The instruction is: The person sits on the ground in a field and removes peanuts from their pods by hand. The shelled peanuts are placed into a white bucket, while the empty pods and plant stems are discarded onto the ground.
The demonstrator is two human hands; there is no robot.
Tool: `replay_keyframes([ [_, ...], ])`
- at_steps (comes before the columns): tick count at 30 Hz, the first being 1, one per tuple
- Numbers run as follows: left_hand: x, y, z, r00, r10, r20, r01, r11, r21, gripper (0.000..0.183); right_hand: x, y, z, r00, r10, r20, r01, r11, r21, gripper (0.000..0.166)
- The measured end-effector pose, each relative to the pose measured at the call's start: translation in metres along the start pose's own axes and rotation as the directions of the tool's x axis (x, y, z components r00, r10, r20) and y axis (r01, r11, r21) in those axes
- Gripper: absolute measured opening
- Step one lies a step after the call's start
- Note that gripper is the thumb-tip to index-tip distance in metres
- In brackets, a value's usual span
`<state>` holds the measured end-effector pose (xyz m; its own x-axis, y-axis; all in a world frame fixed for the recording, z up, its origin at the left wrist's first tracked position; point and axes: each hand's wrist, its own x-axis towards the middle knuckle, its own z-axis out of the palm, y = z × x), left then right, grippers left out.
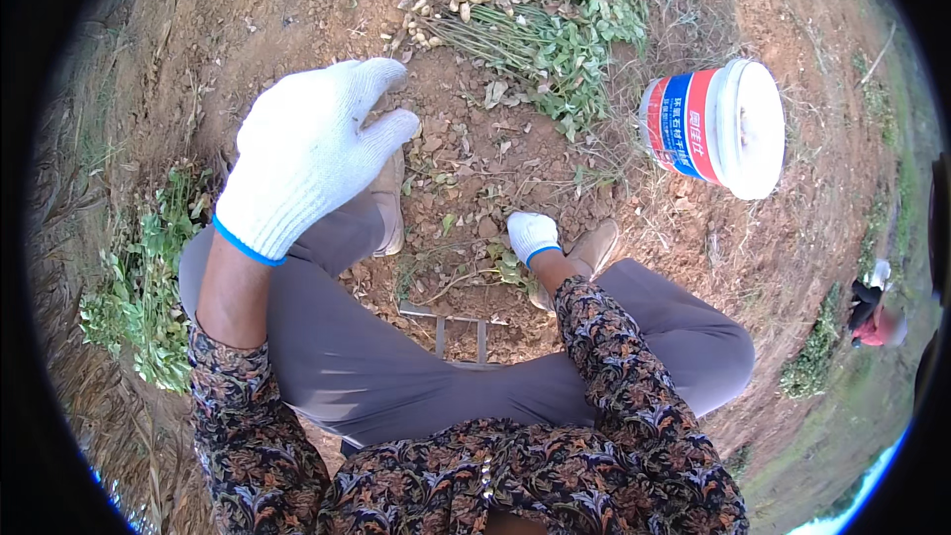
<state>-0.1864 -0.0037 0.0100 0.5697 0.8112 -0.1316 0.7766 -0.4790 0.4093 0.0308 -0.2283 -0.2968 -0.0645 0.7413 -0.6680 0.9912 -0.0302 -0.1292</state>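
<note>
My left hand (319, 141), in a white knit glove with a blue cuff, is raised over my left knee and shoe. Its thumb and forefinger are apart, and I see nothing between them. Down near the ground, my right hand (532, 233) wears the same kind of glove and is beside my right shoe (592, 245). Its fingers are curled and partly hidden, so whether it grips anything cannot be seen. Leafy scraps (507, 264) lie close by it. Beyond both hands is a heap of pulled peanut plants (535, 44), with peanut pods (464, 0) at the root ends.
At right stands a white plastic bucket (724, 126) with a red and blue printed label. A metal stool frame (461, 328) shows between my legs. More green plants (148, 282) lie at left. Far right, a person (877, 323) is low to the ground near greenery.
</note>
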Motion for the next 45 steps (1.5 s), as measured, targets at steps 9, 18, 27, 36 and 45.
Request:
replay_keyframes([
  [9, 0.016, 0.040, 0.003, 0.992, 0.122, 0.033, -0.123, 0.992, 0.025, 0.035, -0.004, 0.036, -0.022, 0.903, 0.401, 0.151, -0.415, 0.728, 0.546, 0.037],
  [18, 0.025, 0.056, 0.009, 0.977, 0.158, 0.141, -0.169, 0.983, 0.071, 0.040, -0.045, 0.072, -0.143, 0.545, 0.797, -0.261, 0.185, 0.189, 0.964, 0.030],
  [27, 0.017, 0.011, -0.021, 0.911, -0.145, -0.387, 0.033, 0.959, -0.281, 0.045, -0.101, 0.244, -0.236, 0.110, 0.918, -0.380, 0.545, 0.264, 0.796, 0.041],
  [36, -0.004, -0.023, -0.039, 0.803, -0.379, -0.460, 0.032, 0.799, -0.601, 0.029, 0.099, 0.024, -0.190, 0.754, 0.252, -0.607, -0.007, 0.926, 0.376, 0.071],
  [45, -0.011, -0.042, -0.053, 0.812, -0.411, -0.414, -0.029, 0.680, -0.732, 0.026, 0.199, -0.001, -0.183, 0.971, 0.157, -0.181, -0.138, 0.984, 0.113, 0.055],
])
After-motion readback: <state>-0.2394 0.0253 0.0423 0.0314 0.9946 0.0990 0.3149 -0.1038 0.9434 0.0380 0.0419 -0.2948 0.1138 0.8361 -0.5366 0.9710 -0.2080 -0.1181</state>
